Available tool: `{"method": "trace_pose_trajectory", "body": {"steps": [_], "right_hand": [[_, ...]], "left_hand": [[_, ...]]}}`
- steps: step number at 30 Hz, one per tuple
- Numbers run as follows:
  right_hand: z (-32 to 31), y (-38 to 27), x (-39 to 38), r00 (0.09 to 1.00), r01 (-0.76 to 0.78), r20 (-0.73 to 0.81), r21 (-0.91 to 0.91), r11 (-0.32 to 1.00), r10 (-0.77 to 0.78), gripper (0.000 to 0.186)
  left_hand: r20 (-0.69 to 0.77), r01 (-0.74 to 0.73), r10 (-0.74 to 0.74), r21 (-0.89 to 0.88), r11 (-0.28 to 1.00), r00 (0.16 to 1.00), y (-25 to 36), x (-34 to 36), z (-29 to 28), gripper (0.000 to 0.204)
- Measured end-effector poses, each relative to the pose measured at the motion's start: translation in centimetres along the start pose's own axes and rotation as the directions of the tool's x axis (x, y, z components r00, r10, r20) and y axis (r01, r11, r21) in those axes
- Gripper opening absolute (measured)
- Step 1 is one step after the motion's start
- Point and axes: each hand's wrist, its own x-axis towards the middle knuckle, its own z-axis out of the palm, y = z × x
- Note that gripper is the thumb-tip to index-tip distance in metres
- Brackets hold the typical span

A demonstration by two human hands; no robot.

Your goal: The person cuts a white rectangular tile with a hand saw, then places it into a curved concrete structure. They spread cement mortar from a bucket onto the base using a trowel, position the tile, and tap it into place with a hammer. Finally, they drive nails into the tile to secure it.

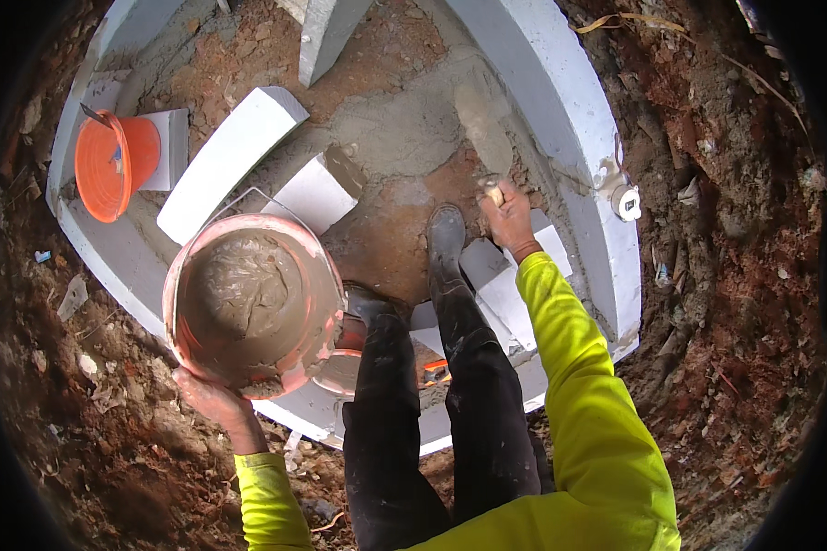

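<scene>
My left hand (213, 402) grips an orange bucket of wet grey mortar (248, 303) by its lower side, tilting it a little, with its wire handle raised at the far rim. My right hand (510, 219) is closed round the short handle of a trowel (485, 129), whose mortar-coloured blade is blurred over a patch of wet mortar (395, 124) on the dirt. White blocks (533, 275) lie below my right hand, and another pale block (308, 191) lies just beyond the bucket.
I stand in rubber boots (446, 239) inside a white block-walled enclosure (547, 83). An orange bucket (110, 170) with a tool stands at left near a long white block (230, 161). Another container (340, 367) sits beside my left leg. Dark rough soil (717, 294) surrounds the walls.
</scene>
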Motion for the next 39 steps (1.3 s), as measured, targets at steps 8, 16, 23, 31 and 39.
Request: {"method": "trace_pose_trajectory", "body": {"steps": [8,16,23,31,39], "right_hand": [[-4.4,-1.2,7.3,0.922,-0.369,-0.014,0.263,0.891,0.386,0.016],[-3.2,2.2,10.9,0.927,-0.371,-0.062,-0.009,0.929,0.37,0.018],[-4.7,-0.4,7.5,0.932,-0.323,-0.111,0.177,0.929,0.345,0.016],[-9.1,-5.3,5.3,0.935,-0.351,0.025,0.224,0.909,0.354,0.013],[-7.5,-7.7,6.8,0.934,-0.357,-0.038,-0.084,0.93,0.355,0.019]], "left_hand": [[-0.085,0.052,-0.047,0.063,0.997,0.995,-1.2,0.2,-1.3,0.051],[-0.1,0.126,-0.139,-0.129,0.984,0.985,1.3,-0.6,1.3,0.047],[-0.15,0.109,-0.107,0.009,0.994,0.983,1.4,-0.7,1.0,0.051],[-0.118,0.216,-0.204,0.1,0.971,0.972,1.3,-0.4,0.2,0.068],[-0.101,0.059,-0.018,0.411,0.91,0.995,-1.5,0.5,-1.7,0.069]]}}
